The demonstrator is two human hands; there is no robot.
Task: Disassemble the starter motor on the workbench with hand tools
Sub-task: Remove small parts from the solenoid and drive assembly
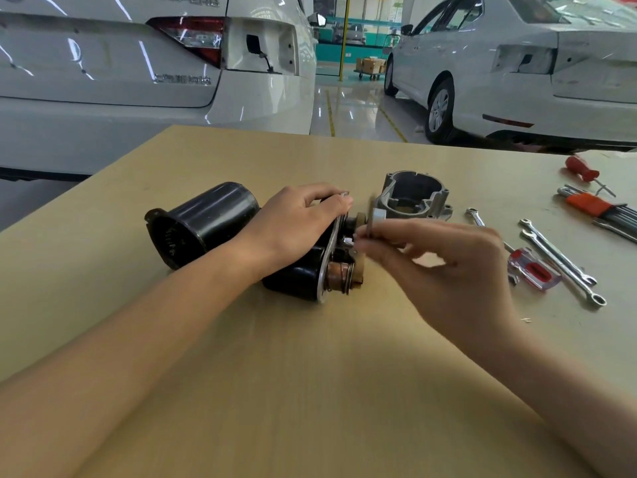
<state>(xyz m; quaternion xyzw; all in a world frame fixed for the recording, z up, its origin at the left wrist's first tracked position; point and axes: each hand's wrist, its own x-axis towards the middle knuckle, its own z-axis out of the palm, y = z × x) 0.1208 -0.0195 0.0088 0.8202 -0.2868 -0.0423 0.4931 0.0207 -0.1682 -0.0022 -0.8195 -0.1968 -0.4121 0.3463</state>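
The starter motor body (303,274), black with a silver end plate and a copper-coloured plunger, lies on its side at the middle of the wooden workbench (310,374). My left hand (293,225) lies over its top, fingers curled round the plate's upper edge. My right hand (444,270) pinches a small grey metal part (374,220) at the motor's open end. A black cylindrical housing (200,222) lies just left of the motor. The grey cast nose housing (413,196) stands behind my right hand.
To the right lie several combination wrenches (558,260), a clear-handled screwdriver (532,269), a red-handled screwdriver (582,170) and a hex key set in an orange holder (596,207). Two white cars (155,63) stand past the bench's far edge.
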